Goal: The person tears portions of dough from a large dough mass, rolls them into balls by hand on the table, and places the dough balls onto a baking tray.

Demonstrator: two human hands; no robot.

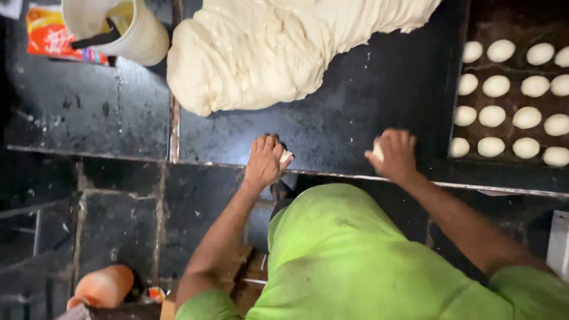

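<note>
My left hand (pixel 264 160) is cupped over a small piece of dough (pixel 286 157) near the front edge of the black worktop (pixel 367 101). A second small dough piece (pixel 377 152) sits under my right hand (pixel 396 155), which is also pressed down on the worktop. A large pale mass of dough (pixel 278 53) lies on the worktop just beyond both hands. My green shirt fills the bottom of the view.
A dark tray (pixel 474 159) at the right holds several round dough balls in rows. A white bucket (pixel 139 35) with a dark-handled tool stands at the back left beside an orange packet (pixel 50 35). An orange object (pixel 104 285) sits on the floor at lower left.
</note>
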